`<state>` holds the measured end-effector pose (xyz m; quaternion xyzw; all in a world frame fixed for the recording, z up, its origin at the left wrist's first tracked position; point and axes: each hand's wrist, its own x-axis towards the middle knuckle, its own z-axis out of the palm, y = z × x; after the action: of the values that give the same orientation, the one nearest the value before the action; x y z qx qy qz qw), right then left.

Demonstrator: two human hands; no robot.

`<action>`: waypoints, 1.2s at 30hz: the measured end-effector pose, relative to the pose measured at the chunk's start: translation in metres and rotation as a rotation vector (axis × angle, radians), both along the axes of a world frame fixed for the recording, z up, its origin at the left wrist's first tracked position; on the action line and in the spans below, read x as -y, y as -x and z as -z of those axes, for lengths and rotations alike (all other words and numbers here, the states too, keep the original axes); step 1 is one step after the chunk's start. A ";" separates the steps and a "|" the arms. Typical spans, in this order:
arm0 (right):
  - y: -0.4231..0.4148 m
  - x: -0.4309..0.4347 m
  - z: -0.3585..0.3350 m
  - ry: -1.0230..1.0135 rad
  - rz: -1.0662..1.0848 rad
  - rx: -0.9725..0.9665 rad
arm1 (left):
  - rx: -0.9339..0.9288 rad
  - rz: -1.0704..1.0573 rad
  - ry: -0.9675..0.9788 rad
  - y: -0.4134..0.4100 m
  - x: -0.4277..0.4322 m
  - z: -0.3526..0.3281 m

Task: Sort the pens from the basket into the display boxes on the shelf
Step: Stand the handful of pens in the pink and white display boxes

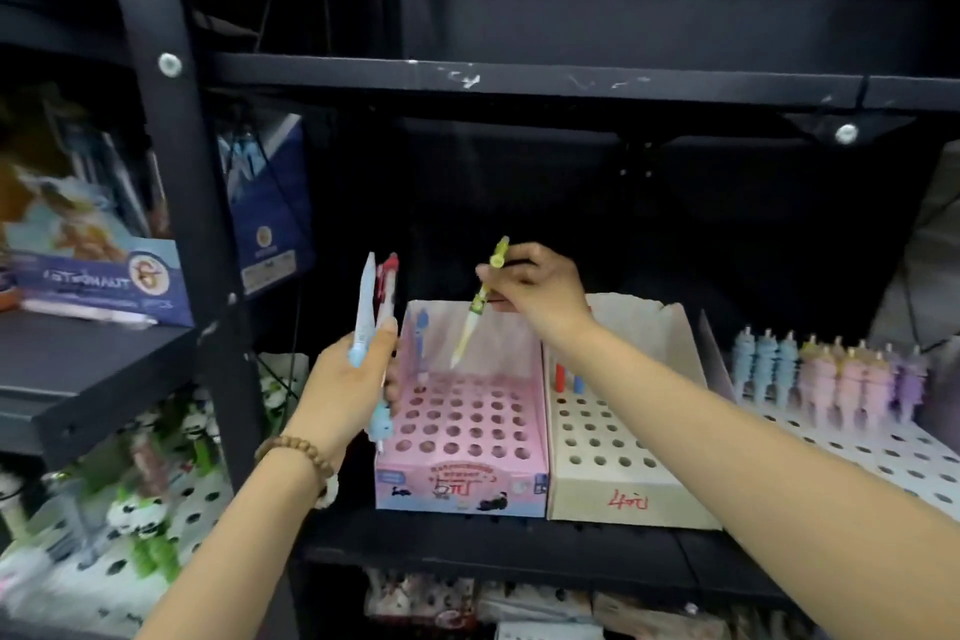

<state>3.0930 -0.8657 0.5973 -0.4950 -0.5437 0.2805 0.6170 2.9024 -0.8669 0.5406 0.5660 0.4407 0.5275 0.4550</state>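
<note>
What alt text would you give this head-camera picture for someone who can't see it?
A person's right hand holds a green pen tip-down above a pink display box of holes on a black shelf; the left hand grips several more pens. A beige box stands alongside.

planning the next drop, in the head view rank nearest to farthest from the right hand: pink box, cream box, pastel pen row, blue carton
1. pink box, just below the right hand, and cream box, under its wrist: too close to call
2. pastel pen row, further right, same shelf
3. blue carton, far left shelf
</note>
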 end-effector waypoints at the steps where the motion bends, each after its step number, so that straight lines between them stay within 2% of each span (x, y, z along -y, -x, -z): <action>1: 0.006 -0.009 0.006 -0.002 0.026 0.034 | 0.020 -0.003 0.029 0.001 -0.003 0.003; 5: 0.020 -0.039 0.026 0.020 0.110 0.149 | 0.200 -0.001 0.130 0.003 -0.010 0.014; 9: 0.023 -0.056 0.040 0.051 0.142 0.205 | 0.297 0.005 0.169 0.003 -0.014 0.021; 16: 0.028 -0.065 0.069 0.209 0.118 0.396 | 0.328 -0.026 0.185 0.004 -0.020 0.024; 23: 0.028 -0.055 0.062 0.293 0.082 0.461 | 0.304 0.058 0.195 0.005 -0.013 0.022; 26: 0.030 -0.036 0.043 0.165 0.126 0.309 | 0.238 0.114 0.166 0.005 -0.008 0.021; 28: 0.031 -0.019 0.028 0.141 0.010 0.137 | 0.200 0.139 0.149 0.002 -0.005 0.019; 30: 0.032 -0.005 0.019 0.203 -0.161 0.005 | 0.165 0.156 0.129 -0.005 -0.002 0.015; 36: 0.024 0.004 0.010 0.229 -0.162 -0.065 | 0.076 0.137 0.067 -0.021 0.003 0.009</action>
<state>3.0692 -0.8700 0.5873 -0.5074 -0.5262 0.4055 0.5489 2.9237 -0.8697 0.5314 0.5589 0.4009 0.5012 0.5250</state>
